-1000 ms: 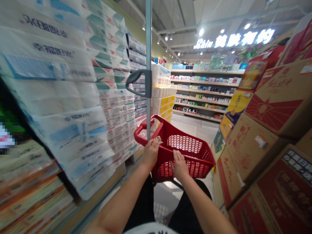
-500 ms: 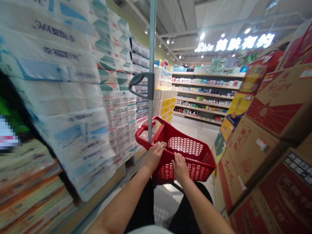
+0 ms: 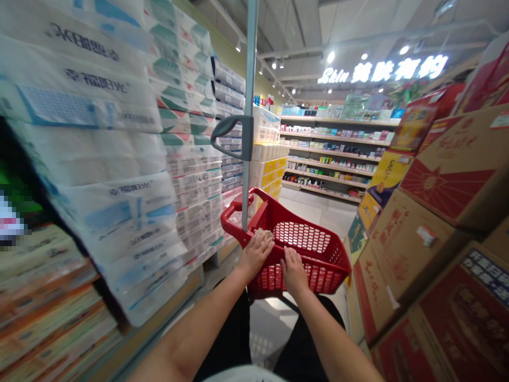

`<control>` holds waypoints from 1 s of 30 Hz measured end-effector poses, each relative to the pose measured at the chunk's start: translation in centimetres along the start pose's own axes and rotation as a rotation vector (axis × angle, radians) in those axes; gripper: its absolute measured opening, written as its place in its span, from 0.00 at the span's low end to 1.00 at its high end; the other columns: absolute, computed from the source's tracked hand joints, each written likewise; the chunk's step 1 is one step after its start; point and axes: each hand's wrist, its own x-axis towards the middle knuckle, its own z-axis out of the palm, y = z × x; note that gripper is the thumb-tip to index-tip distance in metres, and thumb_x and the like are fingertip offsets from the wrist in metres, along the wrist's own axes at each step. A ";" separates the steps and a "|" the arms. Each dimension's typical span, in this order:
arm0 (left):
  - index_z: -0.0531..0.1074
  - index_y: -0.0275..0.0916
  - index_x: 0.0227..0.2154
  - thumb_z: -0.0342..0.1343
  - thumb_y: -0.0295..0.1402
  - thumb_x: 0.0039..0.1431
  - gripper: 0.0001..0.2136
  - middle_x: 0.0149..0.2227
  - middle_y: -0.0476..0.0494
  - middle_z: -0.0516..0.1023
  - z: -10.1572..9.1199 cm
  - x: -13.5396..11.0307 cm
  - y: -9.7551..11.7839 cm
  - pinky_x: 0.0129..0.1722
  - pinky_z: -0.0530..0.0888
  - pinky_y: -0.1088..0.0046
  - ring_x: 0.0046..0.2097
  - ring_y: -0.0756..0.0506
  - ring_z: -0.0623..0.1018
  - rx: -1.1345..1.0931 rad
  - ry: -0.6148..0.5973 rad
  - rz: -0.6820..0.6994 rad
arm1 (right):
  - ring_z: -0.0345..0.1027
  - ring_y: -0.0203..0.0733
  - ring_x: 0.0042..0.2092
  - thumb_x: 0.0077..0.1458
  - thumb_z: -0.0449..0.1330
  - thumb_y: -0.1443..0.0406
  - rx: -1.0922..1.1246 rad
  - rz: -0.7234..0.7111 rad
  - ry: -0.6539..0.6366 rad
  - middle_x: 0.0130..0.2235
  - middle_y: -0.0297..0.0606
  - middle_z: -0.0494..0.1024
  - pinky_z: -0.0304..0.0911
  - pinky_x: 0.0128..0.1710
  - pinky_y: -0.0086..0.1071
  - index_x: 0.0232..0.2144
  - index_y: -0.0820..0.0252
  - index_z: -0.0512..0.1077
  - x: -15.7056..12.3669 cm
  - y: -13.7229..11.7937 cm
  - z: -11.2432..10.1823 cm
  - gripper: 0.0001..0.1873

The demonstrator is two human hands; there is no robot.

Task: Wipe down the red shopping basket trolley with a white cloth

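While the left hand (image 3: 256, 251) holds a pale cloth (image 3: 269, 233) against the red shopping cart (image 3: 288, 213), the right hand (image 3: 295, 270) resting flat on its rim, wiping seems unfinished.

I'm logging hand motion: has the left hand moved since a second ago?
Yes. Judged against the grey pole on the red basket, the left hand has shifted rightward along the rim, toward the right hand.

Floor (image 3: 330, 204) carries red shopping cart (image 3: 296, 215). Cart's near rim bears pale cloth (image 3: 263, 233) toward handle end, left hand (image 3: 257, 253) over it; right hand (image 3: 295, 269) farther along.
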 end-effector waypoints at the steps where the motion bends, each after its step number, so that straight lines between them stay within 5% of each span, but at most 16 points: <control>1: 0.65 0.42 0.55 0.44 0.29 0.64 0.17 0.58 0.46 0.68 0.0 0.1 0.0 0.61 0.56 0.57 0.62 0.42 0.62 -0.007 -0.008 0.045 | 0.56 0.49 0.61 0.65 0.43 0.62 0.001 0.005 0.001 0.58 0.51 0.66 0.53 0.60 0.46 0.60 0.67 0.60 0.0 0.0 0.0 0.25; 4: 0.63 0.42 0.56 0.42 0.28 0.65 0.18 0.58 0.45 0.68 -0.4 0.6 0.0 0.59 0.60 0.63 0.61 0.45 0.64 -0.022 -0.054 0.052 | 0.55 0.49 0.62 0.64 0.45 0.63 0.012 0.010 -0.003 0.59 0.51 0.65 0.53 0.61 0.45 0.60 0.67 0.59 -0.1 0.1 -0.1 0.25; 9: 0.61 0.40 0.58 0.41 0.27 0.64 0.20 0.60 0.41 0.66 -0.4 0.1 1.4 0.55 0.64 0.61 0.63 0.42 0.62 -0.013 -0.063 -0.223 | 0.53 0.48 0.63 0.63 0.47 0.63 0.025 -0.002 -0.026 0.60 0.49 0.64 0.52 0.61 0.45 0.62 0.65 0.57 -0.1 0.0 -0.4 0.26; 15: 0.67 0.40 0.53 0.43 0.27 0.65 0.16 0.56 0.42 0.71 1.7 -2.3 2.4 0.55 0.67 0.66 0.61 0.45 0.64 -0.190 -0.107 0.048 | 0.52 0.49 0.63 0.60 0.47 0.66 0.034 -0.011 -0.064 0.61 0.49 0.63 0.52 0.62 0.45 0.62 0.66 0.56 -0.2 0.1 -0.7 0.28; 21: 0.65 0.37 0.55 0.46 0.25 0.64 0.17 0.54 0.42 0.72 1.2 -1.0 1.7 0.59 0.66 0.65 0.60 0.46 0.65 -0.209 0.019 0.035 | 0.50 0.49 0.64 0.57 0.47 0.70 0.037 -0.005 -0.091 0.61 0.49 0.62 0.50 0.63 0.45 0.62 0.68 0.56 -0.1 0.1 -0.9 0.30; 25: 0.70 0.36 0.49 0.47 0.25 0.63 0.14 0.50 0.42 0.74 0.7 -0.7 2.1 0.56 0.69 0.65 0.57 0.44 0.68 -0.216 -0.013 -0.005 | 0.49 0.48 0.64 0.56 0.48 0.71 0.043 -0.003 -0.113 0.62 0.49 0.61 0.50 0.63 0.44 0.62 0.69 0.55 -0.1 0.0 -1.3 0.31; 30: 0.66 0.36 0.54 0.46 0.25 0.63 0.17 0.54 0.40 0.70 -0.1 -0.4 2.0 0.60 0.64 0.59 0.60 0.42 0.64 -0.256 0.029 -0.023 | 0.49 0.48 0.64 0.54 0.48 0.73 0.035 0.007 -0.117 0.62 0.48 0.61 0.48 0.63 0.44 0.63 0.68 0.55 -0.1 -0.1 -1.3 0.32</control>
